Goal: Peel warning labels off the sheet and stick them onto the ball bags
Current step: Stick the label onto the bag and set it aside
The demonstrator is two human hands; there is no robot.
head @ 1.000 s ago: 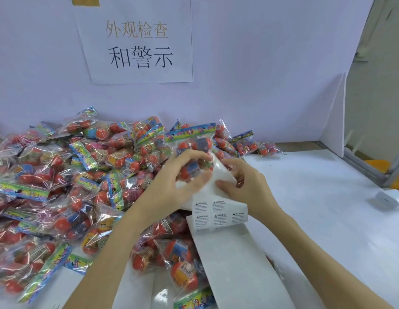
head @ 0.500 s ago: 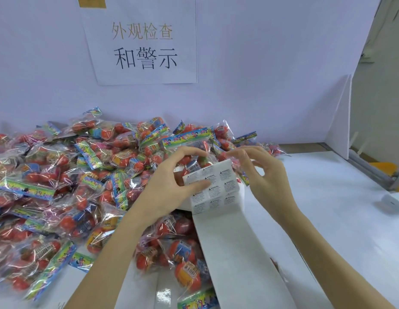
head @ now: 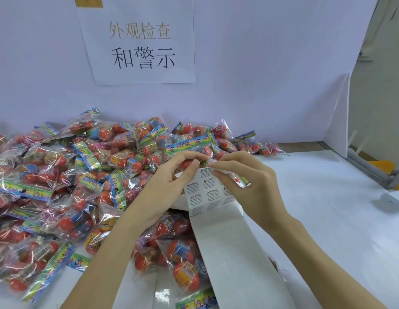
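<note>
A white label sheet [head: 204, 194] with rows of small warning labels is lifted above the table, its bare backing strip [head: 234, 259] trailing down toward me. My left hand [head: 163, 186] grips the sheet's upper left edge with thumb and fingers. My right hand [head: 245, 186] pinches a warning label [head: 206, 171] at the sheet's top edge. A large pile of clear ball bags [head: 82, 186] with red balls covers the table's left half and lies under the sheet.
A white partition wall with a paper sign [head: 140, 41] stands behind the pile. The white table [head: 327, 219] stretches to the right. A small white device [head: 392, 199] lies near the right edge. A metal frame [head: 372, 166] runs at far right.
Both hands raised the label sheet from low over the bags to upright. My right hand moved from the sheet's side to its top edge and now pinches a label there.
</note>
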